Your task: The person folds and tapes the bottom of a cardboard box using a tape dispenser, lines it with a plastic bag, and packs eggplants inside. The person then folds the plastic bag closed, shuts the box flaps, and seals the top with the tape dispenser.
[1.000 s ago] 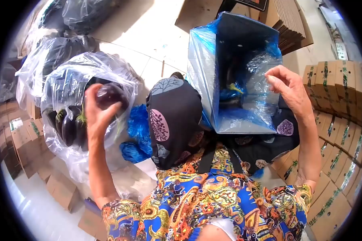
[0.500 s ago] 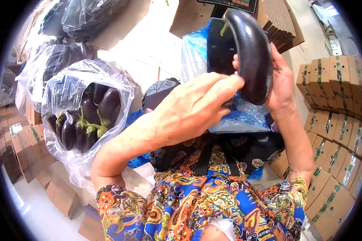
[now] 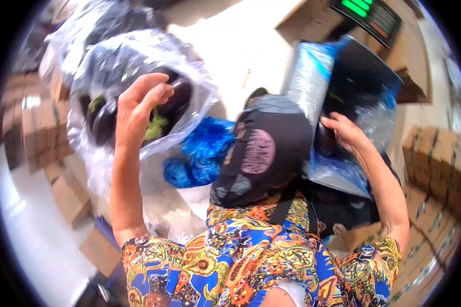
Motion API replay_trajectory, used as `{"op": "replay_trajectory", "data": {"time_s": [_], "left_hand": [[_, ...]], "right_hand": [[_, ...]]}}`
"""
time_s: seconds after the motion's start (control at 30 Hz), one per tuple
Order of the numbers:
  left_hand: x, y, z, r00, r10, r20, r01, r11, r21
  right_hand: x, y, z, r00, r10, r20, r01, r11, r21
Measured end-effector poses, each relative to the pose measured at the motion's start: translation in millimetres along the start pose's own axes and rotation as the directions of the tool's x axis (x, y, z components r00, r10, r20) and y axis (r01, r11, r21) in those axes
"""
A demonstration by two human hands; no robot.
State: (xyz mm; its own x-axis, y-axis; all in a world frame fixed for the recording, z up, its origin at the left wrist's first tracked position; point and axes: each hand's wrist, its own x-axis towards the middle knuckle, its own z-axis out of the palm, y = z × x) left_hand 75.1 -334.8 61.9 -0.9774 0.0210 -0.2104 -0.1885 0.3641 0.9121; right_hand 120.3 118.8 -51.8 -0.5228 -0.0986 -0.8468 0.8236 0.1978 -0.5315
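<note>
My left hand (image 3: 140,105) hovers over a clear plastic bag (image 3: 202,84) of dark eggplants (image 3: 105,125), some with green stems. Its fingers are loosely bent, thumb a little apart, and nothing shows between them. My right hand (image 3: 346,132) reaches into a dark container (image 3: 366,61) lined with clear and blue plastic. The fingers are on a glossy eggplant (image 3: 325,139) lying low inside it, partly hidden by the hand and shadow.
A scale with a lit green display (image 3: 356,7) stands beyond the container. Crumpled blue plastic (image 3: 207,148) lies between the bag and my dark-covered knee (image 3: 276,148). Stacked cartons (image 3: 435,163) stand at right; more cartons (image 3: 46,128) are at left.
My right hand has lowered the eggplant into the lined container. My left hand has left the eggplant and moved left over the bag. The view has turned left, and the scale display is lit.
</note>
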Motion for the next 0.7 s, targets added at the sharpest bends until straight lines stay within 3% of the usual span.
{"op": "replay_trajectory", "data": {"time_s": [0.03,0.1,0.13,0.2,0.23,0.27,0.3,0.37,0.4,0.43,0.5,0.57,0.63,0.7], "left_hand": [[1.6,-20.4,-18.1,1.000,-0.021,-0.023,0.021,0.999,0.038],[3.3,-57.5,-43.0,0.998,-0.011,-0.068,0.027,0.971,0.236],[4.5,-77.0,-45.8,0.998,-0.036,-0.046,0.047,0.966,0.253],[7.1,-104.0,-33.5,0.997,-0.076,-0.024,0.080,0.936,0.344],[14.8,-120.5,-26.4,0.984,0.160,0.081,-0.175,0.758,0.628],[20.9,-128.0,-12.4,0.968,0.212,0.137,-0.240,0.604,0.760],[26.6,-123.3,4.8,0.986,0.130,0.108,-0.162,0.548,0.821],[40.3,-117.9,16.8,0.993,0.035,0.115,-0.116,0.522,0.845],[46.8,-120.9,10.8,0.983,0.096,0.153,-0.181,0.519,0.835],[48.6,-120.9,5.4,0.985,0.101,0.140,-0.173,0.556,0.813],[43.8,-126.6,-10.2,0.973,0.208,0.102,-0.221,0.705,0.674],[25.4,-101.8,-17.5,0.996,0.084,0.033,-0.090,0.891,0.445],[16.4,-99.6,-18.6,0.986,0.152,0.072,-0.168,0.868,0.468],[24.6,-108.6,-9.6,0.924,0.312,0.219,-0.380,0.710,0.593]], "right_hand": [[15.4,-1.7,-2.3,0.991,0.128,0.023,-0.124,0.984,-0.131],[53.9,44.9,-8.1,0.999,-0.025,0.029,0.030,0.973,-0.227],[53.6,52.4,-3.7,0.996,-0.075,-0.042,0.066,0.980,-0.187],[39.1,38.5,-1.8,0.996,-0.091,0.021,0.093,0.961,-0.262],[36.8,39.6,-1.5,0.995,-0.100,0.000,0.097,0.968,-0.231],[34.6,40.5,-1.2,0.994,-0.109,-0.021,0.103,0.974,-0.201],[35.2,37.5,0.2,0.995,-0.101,-0.021,0.092,0.960,-0.263],[34.4,34.7,-2.0,0.996,-0.083,-0.029,0.066,0.924,-0.377],[34.2,44.4,-6.0,0.977,-0.211,-0.043,0.174,0.892,-0.418],[31.9,42.3,-10.9,0.984,-0.176,-0.031,0.134,0.840,-0.526],[25.0,35.2,-18.7,0.994,-0.104,-0.021,0.059,0.708,-0.704],[4.0,16.4,-14.1,0.990,-0.143,-0.002,0.097,0.684,-0.723],[5.8,10.3,-15.2,0.989,-0.146,0.028,0.120,0.672,-0.731],[13.1,10.3,-14.0,0.989,-0.141,0.038,0.124,0.672,-0.730]]}}
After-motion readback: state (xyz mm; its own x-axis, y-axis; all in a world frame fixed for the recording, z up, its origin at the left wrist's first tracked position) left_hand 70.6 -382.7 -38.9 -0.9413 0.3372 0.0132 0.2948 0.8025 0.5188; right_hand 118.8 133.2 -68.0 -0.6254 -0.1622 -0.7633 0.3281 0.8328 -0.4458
